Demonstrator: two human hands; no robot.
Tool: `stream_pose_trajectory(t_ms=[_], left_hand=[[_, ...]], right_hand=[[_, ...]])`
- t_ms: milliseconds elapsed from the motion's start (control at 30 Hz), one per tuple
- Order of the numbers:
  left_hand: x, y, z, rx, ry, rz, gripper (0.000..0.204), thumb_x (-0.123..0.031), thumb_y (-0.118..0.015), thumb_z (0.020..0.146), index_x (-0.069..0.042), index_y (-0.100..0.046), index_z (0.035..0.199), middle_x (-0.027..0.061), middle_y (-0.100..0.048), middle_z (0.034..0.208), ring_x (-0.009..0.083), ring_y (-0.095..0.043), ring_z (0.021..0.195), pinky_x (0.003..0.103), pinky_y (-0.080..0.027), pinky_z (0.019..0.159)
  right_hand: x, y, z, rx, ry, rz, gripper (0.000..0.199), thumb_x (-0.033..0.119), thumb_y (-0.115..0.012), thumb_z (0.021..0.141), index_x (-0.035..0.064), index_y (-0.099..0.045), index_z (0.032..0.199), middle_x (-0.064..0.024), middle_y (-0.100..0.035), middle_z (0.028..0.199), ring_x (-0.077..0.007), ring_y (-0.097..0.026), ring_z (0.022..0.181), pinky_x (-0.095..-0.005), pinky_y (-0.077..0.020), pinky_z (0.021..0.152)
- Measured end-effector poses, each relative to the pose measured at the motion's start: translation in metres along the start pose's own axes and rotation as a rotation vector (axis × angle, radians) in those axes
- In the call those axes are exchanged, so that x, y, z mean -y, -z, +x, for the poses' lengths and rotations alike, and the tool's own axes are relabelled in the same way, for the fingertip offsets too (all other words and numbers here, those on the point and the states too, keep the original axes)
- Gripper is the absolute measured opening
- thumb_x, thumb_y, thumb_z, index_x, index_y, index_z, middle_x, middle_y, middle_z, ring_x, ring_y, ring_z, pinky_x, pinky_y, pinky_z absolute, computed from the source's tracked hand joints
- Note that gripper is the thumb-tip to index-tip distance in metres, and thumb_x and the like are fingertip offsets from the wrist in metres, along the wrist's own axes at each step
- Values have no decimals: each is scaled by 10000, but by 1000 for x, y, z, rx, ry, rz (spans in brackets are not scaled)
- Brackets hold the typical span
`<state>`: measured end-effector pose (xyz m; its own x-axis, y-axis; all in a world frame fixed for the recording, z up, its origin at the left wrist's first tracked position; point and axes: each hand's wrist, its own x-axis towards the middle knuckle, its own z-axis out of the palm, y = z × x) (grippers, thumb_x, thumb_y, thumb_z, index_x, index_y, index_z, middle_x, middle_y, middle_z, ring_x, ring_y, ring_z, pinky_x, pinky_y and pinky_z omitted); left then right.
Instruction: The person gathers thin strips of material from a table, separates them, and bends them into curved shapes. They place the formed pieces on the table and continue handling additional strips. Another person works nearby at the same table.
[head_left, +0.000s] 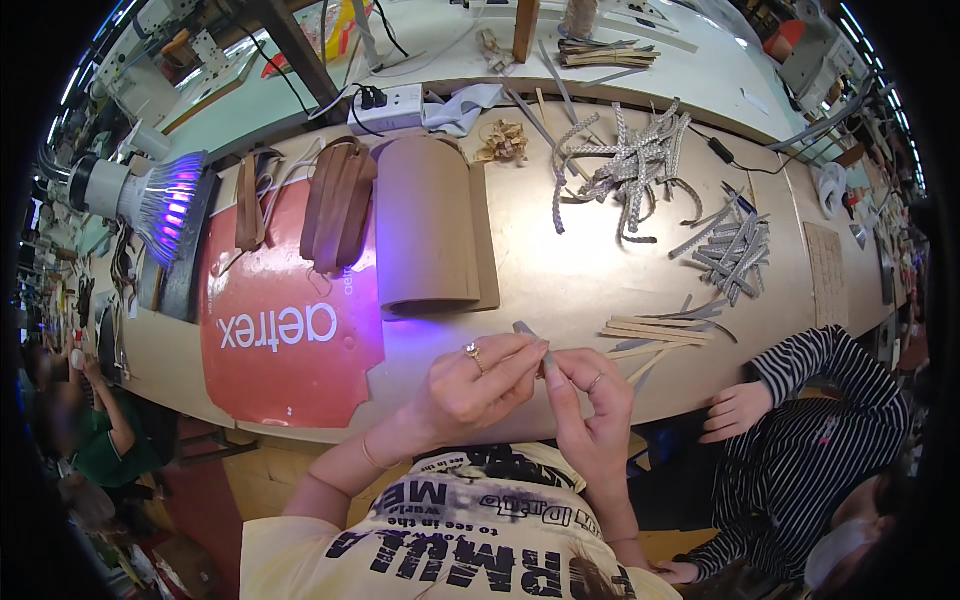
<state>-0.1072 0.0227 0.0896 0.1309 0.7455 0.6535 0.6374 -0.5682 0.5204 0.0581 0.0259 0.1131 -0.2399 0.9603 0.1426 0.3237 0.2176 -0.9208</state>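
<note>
Close together over the table's near edge, my left hand point(478, 382) and my right hand point(592, 402) pinch a thin grey strip point(523, 328) between their fingertips. One end of it sticks out past the left fingers; the rest is mostly hidden. To the right of my hands lie loose beige and grey strips point(660, 331). Farther right is a pile of short grey strips point(735, 255). Silvery braided straps point(635, 160) form a tangled heap beyond them. A brown half-cylinder board point(425, 225) stands just past my left hand.
Bundled brown strips point(338, 205) lie on a red sheet point(280, 370) at the left, beside a lamp point(165, 205) glowing purple. A power strip point(390, 107) sits behind the brown board. A co-worker's hand point(738, 410) rests at the table's right edge.
</note>
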Motion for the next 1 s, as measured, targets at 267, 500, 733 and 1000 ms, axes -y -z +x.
stream_pose_trajectory(t_ms=[267, 500, 733, 1000], left_hand=[[1, 2, -5, 15, 36, -14, 293, 46, -727, 749, -18, -708, 1034, 106, -700, 912, 228, -686, 716, 298, -556, 610], [4, 1, -7, 28, 4, -10, 302, 36, -725, 744, -6, -698, 1042, 105, -691, 928, 227, -687, 735, 293, -559, 619], [6, 0, -8, 25, -35, -3, 315, 38, -726, 730, 5, -695, 1041, 109, -687, 934, 233, -689, 757, 297, -570, 637], [6, 2, -6, 39, -16, -7, 318, 58, -720, 726, -2, -703, 1038, 111, -694, 932, 234, -693, 747, 300, -572, 637]], right_hand=[[-2, -4, 0, 10, 1, 11, 136, 42, -613, 888, -5, -695, 987, -111, -691, 909, -259, -636, 878, -362, -403, 902], [-1, -3, 0, 29, -6, 0, 139, 52, -606, 904, 11, -697, 1001, -95, -692, 916, -243, -635, 877, -380, -374, 945], [-1, -3, 0, 38, -59, 0, 141, 74, -608, 914, 30, -701, 1010, -79, -695, 928, -221, -638, 888, -415, -339, 1004], [-2, -3, 2, 50, -38, -2, 144, 95, -601, 926, 37, -706, 1006, -66, -694, 922, -207, -640, 897, -431, -315, 1033]])
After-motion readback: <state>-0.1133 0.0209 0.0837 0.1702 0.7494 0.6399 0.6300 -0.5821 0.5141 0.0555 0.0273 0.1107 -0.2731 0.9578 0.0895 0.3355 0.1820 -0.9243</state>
